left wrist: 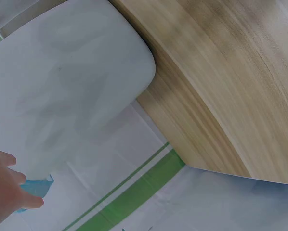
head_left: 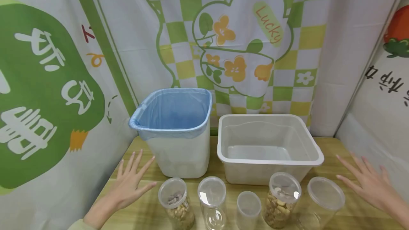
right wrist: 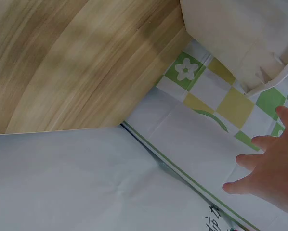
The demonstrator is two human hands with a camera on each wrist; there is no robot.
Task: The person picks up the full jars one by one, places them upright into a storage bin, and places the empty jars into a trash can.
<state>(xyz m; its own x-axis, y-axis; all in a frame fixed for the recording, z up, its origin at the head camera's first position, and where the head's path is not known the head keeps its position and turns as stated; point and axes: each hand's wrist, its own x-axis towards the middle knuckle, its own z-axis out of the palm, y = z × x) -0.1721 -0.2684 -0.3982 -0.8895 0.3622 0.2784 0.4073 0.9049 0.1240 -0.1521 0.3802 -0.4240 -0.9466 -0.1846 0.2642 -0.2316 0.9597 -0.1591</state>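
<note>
My left hand (head_left: 129, 184) is spread with straight fingers, left of a clear lidded jar of nuts (head_left: 177, 205) and in front of the white bin (head_left: 182, 155) with a blue liner. On the far right my right hand (head_left: 372, 184) also has its fingers spread, holding nothing, beside an empty-looking clear jar (head_left: 324, 201). Between the hands stand a clear jar (head_left: 212, 201), a small frosted cup (head_left: 248, 208) with a lid, and a second jar of nuts (head_left: 279, 205). In the wrist views the left hand (left wrist: 9, 187) and right hand (right wrist: 274, 168) touch nothing.
Behind the jars, a white rectangular tub (head_left: 265, 171) stands right of the bin on the wooden table (head_left: 140, 219). Printed curtains (head_left: 185, 38) hang behind and along both sides, close to the table's edges.
</note>
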